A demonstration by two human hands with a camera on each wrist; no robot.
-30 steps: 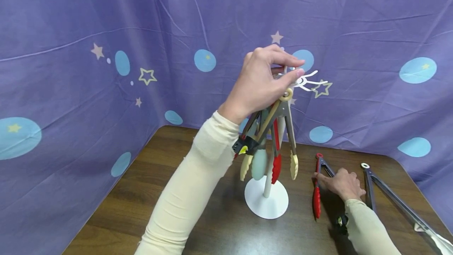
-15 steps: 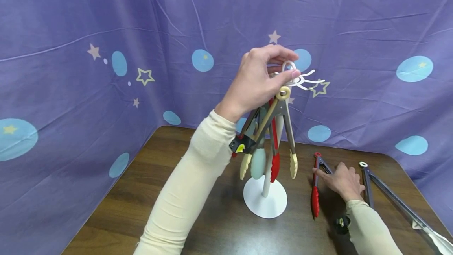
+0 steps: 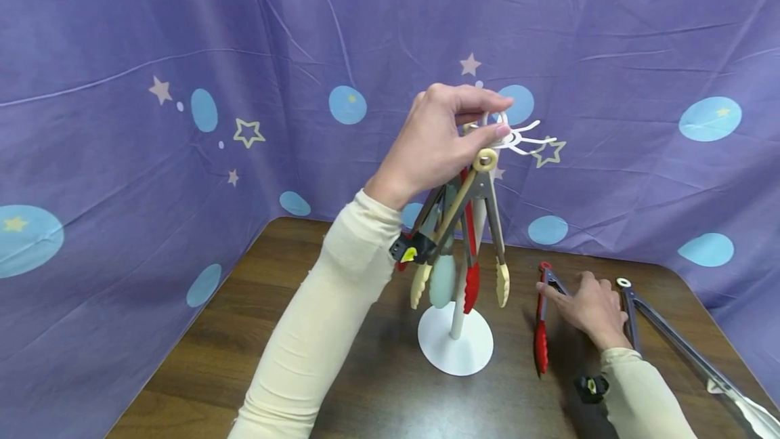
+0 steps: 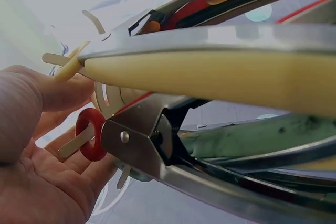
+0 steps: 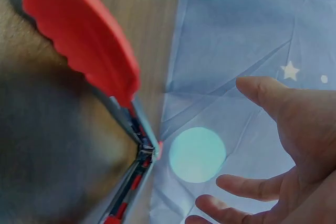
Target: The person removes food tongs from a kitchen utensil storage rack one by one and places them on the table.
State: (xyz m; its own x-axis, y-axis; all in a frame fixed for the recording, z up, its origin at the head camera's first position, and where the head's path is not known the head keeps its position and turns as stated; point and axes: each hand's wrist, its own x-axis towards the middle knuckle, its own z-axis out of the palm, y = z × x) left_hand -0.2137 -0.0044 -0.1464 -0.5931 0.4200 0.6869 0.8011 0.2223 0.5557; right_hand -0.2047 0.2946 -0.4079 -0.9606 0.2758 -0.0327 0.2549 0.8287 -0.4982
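My left hand (image 3: 429,141) pinches the white loop at the top of a hanging stand, whose round base (image 3: 456,358) rests on the table. Yellow-tipped tongs (image 3: 502,286), red-tipped tongs (image 3: 472,286) and pale green-tipped tongs (image 3: 442,280) hang from its hooks. Close up in the left wrist view, the yellow tongs (image 4: 210,72) hang by their ring beside the fingers. My right hand (image 3: 591,310) is over the right side of the table, by red-tipped tongs (image 3: 541,344) lying spread there. The right wrist view has its fingers apart, clear of those red tongs (image 5: 79,35).
Longer metal tongs with white tips (image 3: 676,337) lie spread at the table's right, partly behind the right forearm. White hooks (image 3: 533,137) stick out from the stand's top at the right. A purple patterned curtain (image 3: 609,53) closes off the back and left.
The white loop shows at a different angle between my left fingers. My right hand stays near the red tongs, with only a slight shift. The head view has moved a little.
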